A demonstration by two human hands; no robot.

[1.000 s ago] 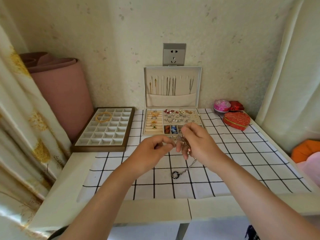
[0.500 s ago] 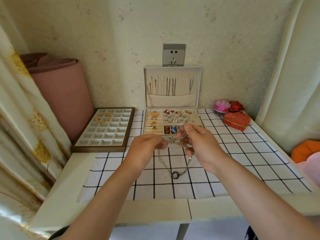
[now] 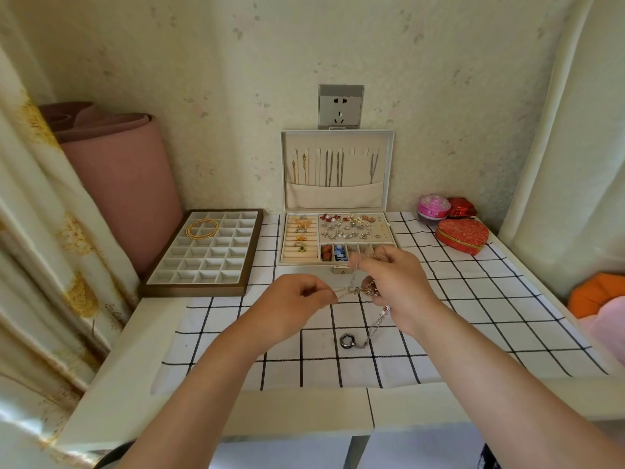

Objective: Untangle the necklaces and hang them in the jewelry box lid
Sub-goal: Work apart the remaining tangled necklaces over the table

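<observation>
A tangle of silver necklace chains [image 3: 355, 292] is stretched between my two hands above the checked cloth. My left hand [image 3: 297, 301] pinches one end of the chains. My right hand [image 3: 397, 287] pinches a strand higher up, with more chain looped round its fingers. One chain hangs from the right hand down to a dark ring pendant [image 3: 348, 340] lying on the cloth. Behind the hands stands the open jewelry box [image 3: 338, 260], its upright lid [image 3: 338, 143] carrying several hung necklaces above a fabric pocket.
A compartment tray [image 3: 189, 286] with a gold bangle [image 3: 202, 228] lies at the left. A red heart-shaped box [image 3: 461, 235], a pink round box [image 3: 434, 207] and a small red box [image 3: 461, 207] sit at the right. A pink roll [image 3: 121, 184] leans against the wall.
My hands have drawn apart, the left moving left and the right lifting slightly, so the chains are pulled out between them. The ring pendant stays on the cloth.
</observation>
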